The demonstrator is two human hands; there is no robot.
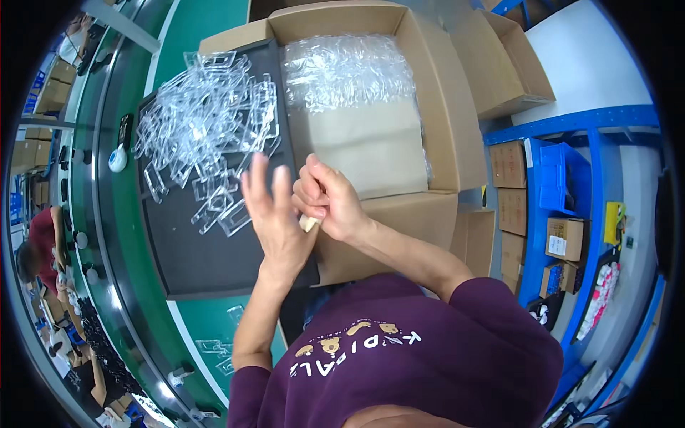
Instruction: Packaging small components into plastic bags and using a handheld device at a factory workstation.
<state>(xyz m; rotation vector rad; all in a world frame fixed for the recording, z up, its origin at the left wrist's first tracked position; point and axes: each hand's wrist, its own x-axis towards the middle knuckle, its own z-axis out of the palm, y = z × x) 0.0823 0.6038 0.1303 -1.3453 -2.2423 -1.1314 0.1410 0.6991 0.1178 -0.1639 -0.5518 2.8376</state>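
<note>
My left hand is raised over the right edge of a dark tray, its fingers stretched apart and slightly blurred. Against its thumb side, my right hand is closed with curled fingers. A small cream-coloured piece shows where the two hands meet, at my left thumb; its kind is too small to make out. Many clear plastic frames lie heaped in the tray beyond my left hand. Past my right hand stands an open cardboard box holding bubble-wrapped goods and a flat cardboard sheet.
A green conveyor line runs along the left, with a white-and-black handheld tool beside the tray. More clear frames lie near my left forearm. Blue shelving with cartons and a blue bin stands right. Other people work far left.
</note>
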